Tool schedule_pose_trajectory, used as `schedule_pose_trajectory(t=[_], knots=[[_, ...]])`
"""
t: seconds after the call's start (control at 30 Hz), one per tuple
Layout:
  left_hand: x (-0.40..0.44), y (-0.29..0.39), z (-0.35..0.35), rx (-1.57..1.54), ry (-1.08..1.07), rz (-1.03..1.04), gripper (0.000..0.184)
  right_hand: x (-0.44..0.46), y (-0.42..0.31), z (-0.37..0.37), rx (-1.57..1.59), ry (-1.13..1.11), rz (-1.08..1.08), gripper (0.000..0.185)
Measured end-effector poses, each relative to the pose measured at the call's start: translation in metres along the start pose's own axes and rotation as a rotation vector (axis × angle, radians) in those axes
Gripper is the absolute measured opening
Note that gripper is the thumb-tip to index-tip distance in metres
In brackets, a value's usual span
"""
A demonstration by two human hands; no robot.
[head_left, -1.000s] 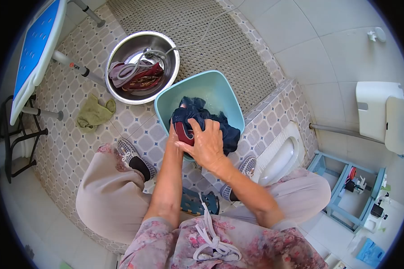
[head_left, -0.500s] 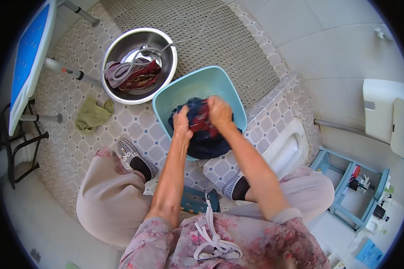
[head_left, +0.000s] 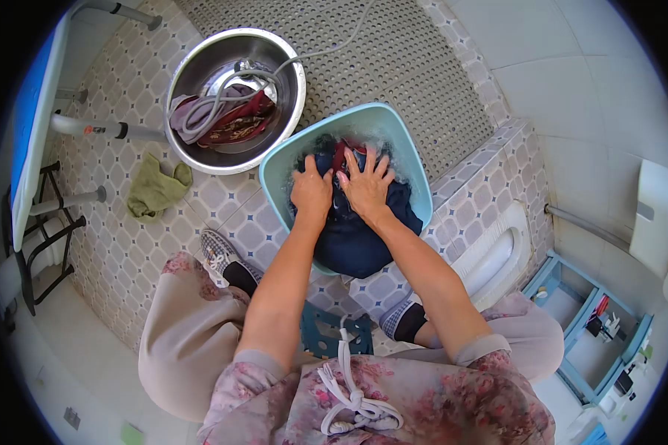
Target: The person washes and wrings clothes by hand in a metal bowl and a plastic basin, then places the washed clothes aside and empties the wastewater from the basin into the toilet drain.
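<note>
Since the soaked cloth (head_left: pixel 355 251) is likely heavy, grasp bunched folds; right hand (head_left: pixel 367 189) is spread, holding nothing; left hand (head_left: pixel 312 194), grip unclear.

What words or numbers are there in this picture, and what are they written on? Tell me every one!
None that I can read.
Red mark on the grey pole: too small to make out.
Small things on the blue shelf: too tiny for any label to show.
Blue tub and dark cloth: no writing I can see.
</note>
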State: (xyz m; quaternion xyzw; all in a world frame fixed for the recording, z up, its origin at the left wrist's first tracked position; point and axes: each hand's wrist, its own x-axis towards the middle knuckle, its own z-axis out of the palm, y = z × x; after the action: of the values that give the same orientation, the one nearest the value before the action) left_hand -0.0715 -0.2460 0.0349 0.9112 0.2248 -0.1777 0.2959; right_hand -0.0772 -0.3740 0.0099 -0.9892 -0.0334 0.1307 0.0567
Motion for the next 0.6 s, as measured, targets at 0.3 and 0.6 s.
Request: schedule_pose_trajectory(t=[0.3,0.6], knots=[[0.033,-0.002,0.006,0.028,-0.089,0.076,0.062,0.021,0.015,0.018,0.034,0.084,-0.024,0.064],[-0.028,0.008,-0.043,-0.278,0.069,0.353,0.038,0.026,0.039,-0.065,0.334,-0.332,-0.011,0.075]])
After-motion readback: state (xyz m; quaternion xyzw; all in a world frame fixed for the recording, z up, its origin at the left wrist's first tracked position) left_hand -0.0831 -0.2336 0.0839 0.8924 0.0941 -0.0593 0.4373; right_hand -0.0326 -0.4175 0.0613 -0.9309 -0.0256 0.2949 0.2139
